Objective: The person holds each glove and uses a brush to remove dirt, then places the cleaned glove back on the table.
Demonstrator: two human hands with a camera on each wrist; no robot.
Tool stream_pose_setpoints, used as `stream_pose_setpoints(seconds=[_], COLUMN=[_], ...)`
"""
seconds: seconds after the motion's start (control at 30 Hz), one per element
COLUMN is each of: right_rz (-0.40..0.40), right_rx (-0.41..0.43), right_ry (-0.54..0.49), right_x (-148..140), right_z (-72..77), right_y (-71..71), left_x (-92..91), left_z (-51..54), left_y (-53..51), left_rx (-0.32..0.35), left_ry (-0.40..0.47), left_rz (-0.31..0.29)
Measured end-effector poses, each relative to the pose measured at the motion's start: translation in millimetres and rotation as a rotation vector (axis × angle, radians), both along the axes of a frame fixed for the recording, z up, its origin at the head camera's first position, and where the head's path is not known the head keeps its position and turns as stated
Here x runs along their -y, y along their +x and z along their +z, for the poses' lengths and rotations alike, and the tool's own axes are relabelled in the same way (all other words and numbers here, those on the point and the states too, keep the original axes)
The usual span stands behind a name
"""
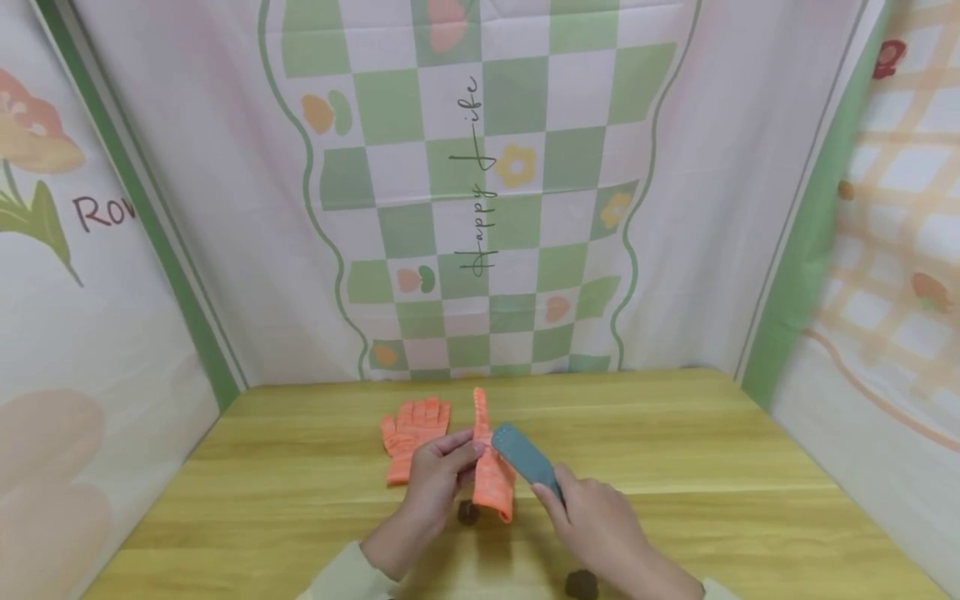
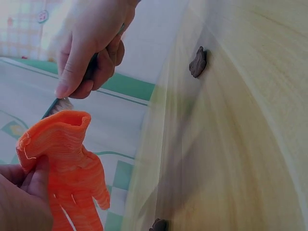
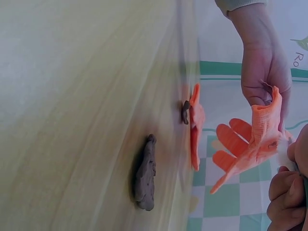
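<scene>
An orange knit glove (image 1: pixel 492 483) is held up off the table, pinched at its edge by my left hand (image 1: pixel 433 479). My right hand (image 1: pixel 600 515) grips a teal-backed brush (image 1: pixel 522 457). In the right wrist view, the pale bristles (image 3: pixel 284 151) meet the glove's face beside a small dark smudge. The cuff opening (image 2: pixel 72 118) points upward in the left wrist view, with the glove's fingers hanging down. A second orange glove (image 1: pixel 414 435) lies flat on the table, left of the held one.
Two dark brown lumps lie on the wooden table (image 1: pixel 300 500): one lump (image 1: pixel 468 512) under the held glove, another lump (image 1: pixel 581 583) near the front edge by the right wrist. A patterned curtain (image 1: pixel 510 208) hangs behind the table, with more cloth at both sides.
</scene>
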State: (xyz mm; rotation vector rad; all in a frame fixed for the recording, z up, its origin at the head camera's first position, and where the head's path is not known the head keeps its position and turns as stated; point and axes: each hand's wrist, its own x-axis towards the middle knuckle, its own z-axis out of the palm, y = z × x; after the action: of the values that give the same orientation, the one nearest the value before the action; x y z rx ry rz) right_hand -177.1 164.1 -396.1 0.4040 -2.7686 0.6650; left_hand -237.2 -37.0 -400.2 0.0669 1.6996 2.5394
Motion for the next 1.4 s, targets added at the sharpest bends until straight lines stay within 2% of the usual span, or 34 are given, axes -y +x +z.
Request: stream_pose_setpoints(seconds=[0.33, 0.43, 0.6, 0.77, 0.83, 1.03, 1.3, 1.4], right_rz=[-0.029, -0.032, -0.074, -0.095, -0.077, -0.019, 0.014, 0.011], right_rx=[0.023, 0.023, 0.072, 0.023, 0.007, 0.026, -0.011, 0.003], right_ry=[0.028, 0.049, 0.067, 0.040, 0.027, -0.001, -0.002, 0.003], right_x=[-5.1, -9.6, -21.9, -24.3, -21.3, -8.6, 0.0, -0.1], right_z=[-5.1, -10.8, -19.3, -10.5, -4.3, 8.2, 6.1, 3.3], right_y=[-0.4, -2.5, -5.2, -4.4, -3.6, -0.1, 1.7, 1.6], left_x=[2.5, 3.3, 4.9, 6.3, 6.4, 4.9, 4.5, 4.8], left_z=[1.1, 1.6, 3.4, 2.1, 1.0, -0.4, -1.6, -2.5], left_y=[-1.5, -0.9, 0.1, -0.6, -0.7, -1.1, -1.0, -0.7], left_rx=[-0.005, -0.004, -0.005, -0.016, -0.019, -0.014, -0.007, -0.001], left_ry=[0.024, 0.034, 0.040, 0.029, 0.025, 0.015, 0.015, 0.009], left_rz=[-0.004, -0.001, 0.008, -0.005, -0.013, -0.037, -0.058, -0.051])
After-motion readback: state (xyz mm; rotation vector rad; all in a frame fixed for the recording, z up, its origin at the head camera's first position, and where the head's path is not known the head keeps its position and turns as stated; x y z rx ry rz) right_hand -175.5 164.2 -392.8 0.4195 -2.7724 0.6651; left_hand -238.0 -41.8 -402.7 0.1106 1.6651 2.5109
